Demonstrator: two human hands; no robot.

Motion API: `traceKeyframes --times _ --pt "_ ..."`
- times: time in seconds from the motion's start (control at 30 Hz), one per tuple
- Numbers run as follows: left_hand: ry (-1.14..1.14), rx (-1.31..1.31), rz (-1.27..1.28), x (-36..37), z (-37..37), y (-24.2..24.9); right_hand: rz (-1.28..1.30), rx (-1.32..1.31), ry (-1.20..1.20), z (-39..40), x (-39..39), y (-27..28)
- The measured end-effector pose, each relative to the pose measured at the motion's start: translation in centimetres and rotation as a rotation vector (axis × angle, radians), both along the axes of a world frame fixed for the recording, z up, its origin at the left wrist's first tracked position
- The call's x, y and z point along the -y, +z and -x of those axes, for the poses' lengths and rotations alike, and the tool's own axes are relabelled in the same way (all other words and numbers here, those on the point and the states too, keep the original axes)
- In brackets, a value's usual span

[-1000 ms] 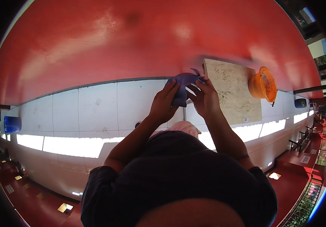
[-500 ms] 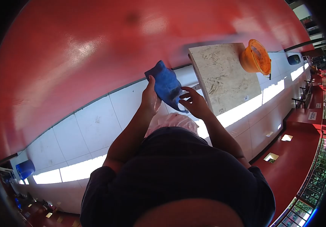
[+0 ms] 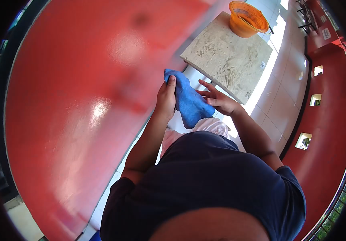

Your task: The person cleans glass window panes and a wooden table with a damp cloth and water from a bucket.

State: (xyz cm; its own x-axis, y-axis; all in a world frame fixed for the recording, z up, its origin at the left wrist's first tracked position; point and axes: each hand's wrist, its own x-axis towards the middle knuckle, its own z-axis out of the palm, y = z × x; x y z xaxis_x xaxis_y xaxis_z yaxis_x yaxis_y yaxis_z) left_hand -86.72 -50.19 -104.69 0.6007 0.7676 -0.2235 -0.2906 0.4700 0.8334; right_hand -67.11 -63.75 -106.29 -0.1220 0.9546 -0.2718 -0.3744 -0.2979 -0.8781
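Observation:
A blue cloth (image 3: 189, 101) hangs in loose folds in front of my body, its lower end drooping close over the pale shorts (image 3: 213, 125). My left hand (image 3: 167, 97) pinches its upper left edge, with the thumb lying on top of the fabric. At the cloth's right side is my right hand (image 3: 220, 101), its fingers apart and the fingertips right at the fabric's edge.
Ahead to the right stands a low table with a stained, pale top (image 3: 231, 56). An orange bucket (image 3: 241, 27) with a handle sits on its far end. A glossy red wall (image 3: 72, 104) rises at the left, and white floor tiles (image 3: 275, 100) run along the right.
The view has turned, bringing the red wall closer on the left. The cloth has shifted and hangs more bunched, and my right hand's fingers have spread wider beside it.

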Motion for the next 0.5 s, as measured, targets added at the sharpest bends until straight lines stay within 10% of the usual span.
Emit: traceKeyframes --times 0.3,0.5 --pt "-0.157 -0.19 -0.659 -5.6 1.1 1.7 0.03 0.571 -0.565 4.8 0.3 5.7" --pt "-0.095 -0.287 -1.023 -5.3 1.2 2.1 0.076 0.193 -0.769 5.3 -0.4 8.1"
